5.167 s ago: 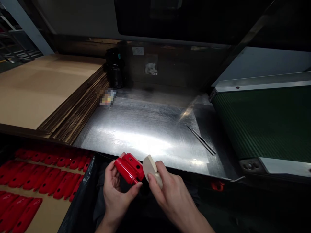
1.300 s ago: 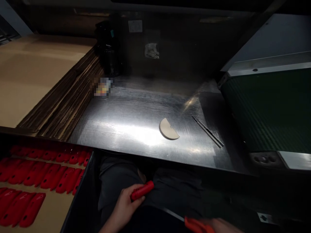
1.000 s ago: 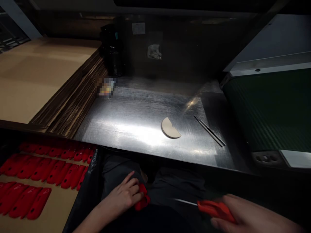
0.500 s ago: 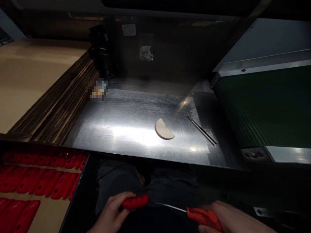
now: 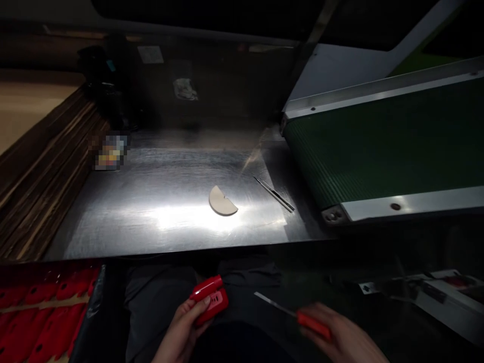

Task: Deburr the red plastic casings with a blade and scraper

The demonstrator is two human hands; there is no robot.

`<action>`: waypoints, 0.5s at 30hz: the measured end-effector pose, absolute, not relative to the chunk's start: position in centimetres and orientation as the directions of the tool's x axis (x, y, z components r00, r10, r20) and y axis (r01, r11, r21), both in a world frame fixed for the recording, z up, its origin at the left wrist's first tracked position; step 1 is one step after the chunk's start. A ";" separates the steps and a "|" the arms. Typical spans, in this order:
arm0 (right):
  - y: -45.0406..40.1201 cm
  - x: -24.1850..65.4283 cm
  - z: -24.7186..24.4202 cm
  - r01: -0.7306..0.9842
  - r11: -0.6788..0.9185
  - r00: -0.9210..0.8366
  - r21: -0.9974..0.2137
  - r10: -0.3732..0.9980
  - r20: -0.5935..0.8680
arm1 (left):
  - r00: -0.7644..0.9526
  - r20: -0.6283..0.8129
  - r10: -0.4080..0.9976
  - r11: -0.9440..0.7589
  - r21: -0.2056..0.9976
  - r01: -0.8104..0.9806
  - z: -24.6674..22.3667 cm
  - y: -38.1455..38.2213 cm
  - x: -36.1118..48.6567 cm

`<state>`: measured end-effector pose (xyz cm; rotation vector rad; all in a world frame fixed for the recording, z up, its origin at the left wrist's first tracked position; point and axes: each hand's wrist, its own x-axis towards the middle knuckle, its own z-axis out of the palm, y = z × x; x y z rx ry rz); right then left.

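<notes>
Left fingers [image 5: 200, 302] curl closed round a red plastic housing [image 5: 209, 300], bottom centre, long axis tilted to upper right; left hand [image 5: 181, 335] sits low over the lap. Right hand [image 5: 336, 330] grips a red-handled thin-bladed tool [image 5: 312, 324], blade aimed upper left. Above: steel bench [image 5: 151, 212] with beige half-disc [image 5: 222, 200], tweezers [image 5: 274, 194]; green conveyor belt [image 5: 378, 141] at right.

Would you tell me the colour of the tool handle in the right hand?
Orange-red: the handle in the right hand, head view.

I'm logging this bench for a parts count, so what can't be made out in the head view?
- packet on the steel bench: pixelated, print unreadable
- red part: left hand covers part of it
- red-handled tool: blurred and dim in right hand, type unclear
- red pieces: cut off by lower edge
</notes>
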<state>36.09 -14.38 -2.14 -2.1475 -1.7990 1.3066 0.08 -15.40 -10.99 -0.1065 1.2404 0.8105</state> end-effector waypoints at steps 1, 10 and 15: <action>-14.1 37.1 -2.8 0.750 -0.367 0.051 -0.551 0.861 -0.506 | 0.084 -0.869 0.488 0.717 0.345 -0.606 -10.8 -15.5 -0.2; -10.0 34.8 -8.7 0.417 -0.404 0.714 -0.814 0.700 0.019 | 0.008 -0.835 0.550 0.654 0.424 -0.627 -8.1 -17.1 -1.0; -9.9 31.3 -9.5 0.431 -0.337 0.638 -0.837 0.770 0.019 | -0.094 -0.762 0.641 0.526 0.525 -0.669 -5.7 -19.5 -3.0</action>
